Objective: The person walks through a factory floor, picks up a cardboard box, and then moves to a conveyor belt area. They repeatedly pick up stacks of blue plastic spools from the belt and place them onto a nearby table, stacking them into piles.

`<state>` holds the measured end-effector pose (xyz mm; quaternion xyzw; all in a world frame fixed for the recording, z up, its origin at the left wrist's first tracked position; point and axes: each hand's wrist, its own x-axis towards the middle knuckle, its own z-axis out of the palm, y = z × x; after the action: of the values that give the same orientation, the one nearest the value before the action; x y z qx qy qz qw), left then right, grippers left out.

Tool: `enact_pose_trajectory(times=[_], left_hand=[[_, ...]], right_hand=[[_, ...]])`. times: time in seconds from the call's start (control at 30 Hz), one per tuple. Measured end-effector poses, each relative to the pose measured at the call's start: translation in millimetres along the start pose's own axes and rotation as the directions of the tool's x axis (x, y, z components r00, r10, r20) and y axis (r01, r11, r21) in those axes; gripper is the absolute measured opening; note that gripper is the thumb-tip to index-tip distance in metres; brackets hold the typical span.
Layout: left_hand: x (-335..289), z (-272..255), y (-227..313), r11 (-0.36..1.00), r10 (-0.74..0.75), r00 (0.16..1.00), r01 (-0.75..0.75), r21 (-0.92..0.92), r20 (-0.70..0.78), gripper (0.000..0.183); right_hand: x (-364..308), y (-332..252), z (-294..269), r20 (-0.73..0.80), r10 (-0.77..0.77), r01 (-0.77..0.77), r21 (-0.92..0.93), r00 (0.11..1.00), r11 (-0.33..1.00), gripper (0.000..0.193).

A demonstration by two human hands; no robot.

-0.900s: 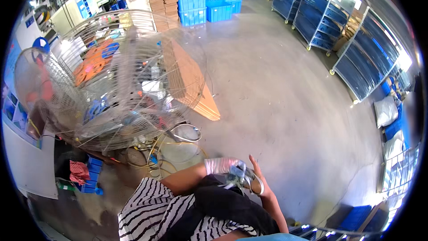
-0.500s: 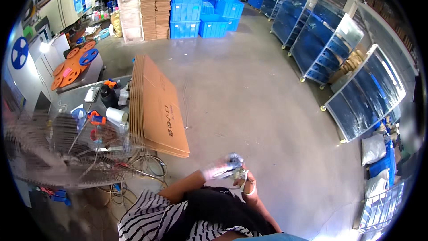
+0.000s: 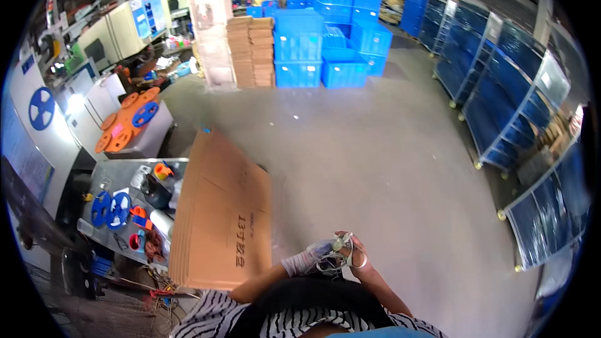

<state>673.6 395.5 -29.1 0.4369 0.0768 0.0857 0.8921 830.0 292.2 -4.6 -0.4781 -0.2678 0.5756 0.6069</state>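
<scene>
In front of my body at the lower middle, both hands meet around a small tangled bundle of white cord [image 3: 330, 263] with a pale roundish piece at its top. My left hand [image 3: 308, 260] wears a whitish glove and is closed on the bundle's left side. My right hand [image 3: 357, 251] looks bare, with its fingers curled at the bundle's top and right and a white loop around its base. The exact kind of thing in the bundle is too small to tell. Just left of my hands stands a stack of flat brown cardboard sheets [image 3: 219, 225].
A metal table [image 3: 113, 172] at the left bears blue reels [image 3: 118, 210], a black bottle [image 3: 155, 191] and orange tape dispensers. Blue crates [image 3: 297, 50] and piled cardboard [image 3: 250, 53] stand at the back. Wrapped wheeled racks [image 3: 507, 94] line the right side.
My view has tilted up and shifted left, so the crates and racks sit lower and further right. My hands stay together on the bundle, and the cardboard stack looks closer.
</scene>
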Motion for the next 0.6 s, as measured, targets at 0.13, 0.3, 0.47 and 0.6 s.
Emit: enact_pose_trajectory(times=[0.13,0.3,0.47,0.6], left_hand=[[49,-83,32,0.906,0.045,0.898,-0.222,-0.360,-0.438,0.031],[109,-180,55,0.704,0.188,0.718,-0.574,-0.418,-0.670,0.036],[210,-270,178,0.437,0.269,0.663,-0.731,-0.524,-0.699,0.044],[285,-339,287,0.479,0.475,0.716,-0.698,-0.532,-0.512,0.042]], right_hand=[[162,-20,14,0.236,-0.279,0.364,-0.532,0.931,0.765,0.041],[316,-20,31,0.445,-0.247,0.507,-0.706,0.861,0.495,0.038],[495,-31,6,0.463,-0.294,0.546,-0.753,0.836,0.368,0.048],[640,-92,11,0.409,-0.281,0.471,-0.857,0.868,0.210,0.047]])
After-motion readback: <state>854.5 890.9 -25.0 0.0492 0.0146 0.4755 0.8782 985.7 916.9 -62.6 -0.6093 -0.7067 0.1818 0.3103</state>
